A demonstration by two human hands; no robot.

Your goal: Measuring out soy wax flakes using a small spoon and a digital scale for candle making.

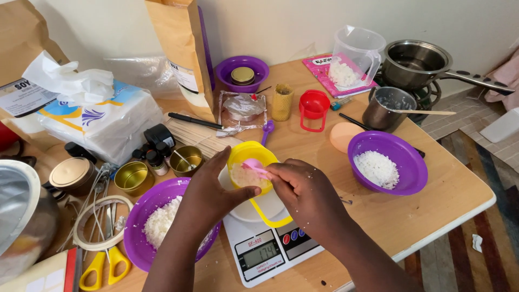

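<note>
White digital kitchen scale [265,250] at the near table edge, display lit. On its platform sits a yellow plastic cup [248,167] holding pale wax flakes. Left hand [213,189] wraps the cup's left side, fingers curled on the rim. Right hand [305,189] pinches a small pink plastic spoon [253,165] over the cup. Purple plastic bowls of white flakes flank the scale: left bowl [141,227], right bowl [388,162]. Farther back, steel saucepan [416,64] on a burner.

Cup [250,162] on scale [265,238] — bowls [403,162] either side.
</note>
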